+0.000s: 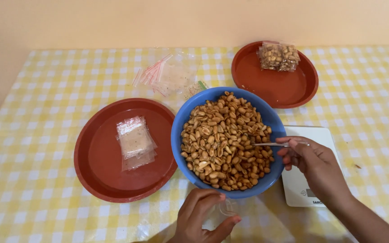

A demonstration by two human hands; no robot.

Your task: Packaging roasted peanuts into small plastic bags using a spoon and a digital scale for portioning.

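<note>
**Spoon in peanuts, bag held near**

Right hand [314, 164] gripping metal spoon [271, 144], tip buried in roasted peanuts [223, 139] filling blue bowl [181, 121] at centre. Left hand [203, 218] near bowl's near rim, fingers curled round small clear bag [227, 207]. White scale [302, 184] right of bowl.

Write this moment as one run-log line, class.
right hand: holds spoon in peanuts | left hand: holds small clear bag | blue bowl: full
</note>
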